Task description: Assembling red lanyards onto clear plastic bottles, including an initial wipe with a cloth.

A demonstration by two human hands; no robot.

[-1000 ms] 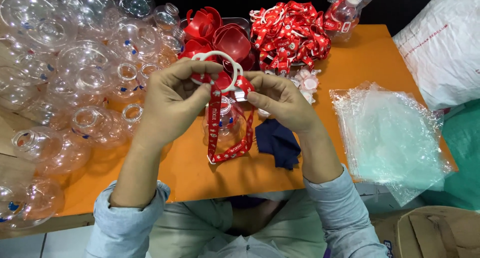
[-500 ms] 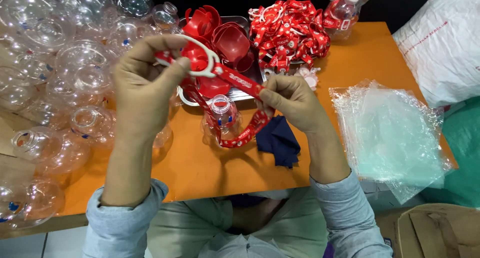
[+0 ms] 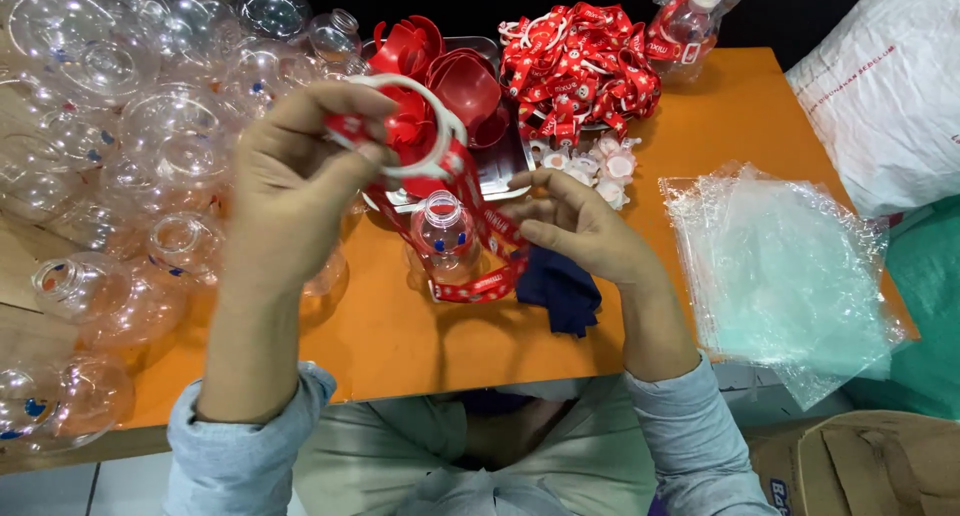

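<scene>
Over the orange table [image 3: 400, 346], the left hand [image 3: 290, 186] has lifted the white ring [image 3: 425, 126] higher than a moment ago, pinching it. The red strap [image 3: 480, 246] now hangs taut (printed white) to the right hand [image 3: 580, 226], whose fingers loosely guide it beside the small clear bottle [image 3: 443, 231].

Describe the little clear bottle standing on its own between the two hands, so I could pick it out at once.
Start at the orange table and look to its middle, in front of the metal tray of red caps. The small clear bottle stands there upright, between the left hand and the right hand. Unlike the heap of clear bottles on the left, it stands alone, with a red strap looping beside it.
</scene>
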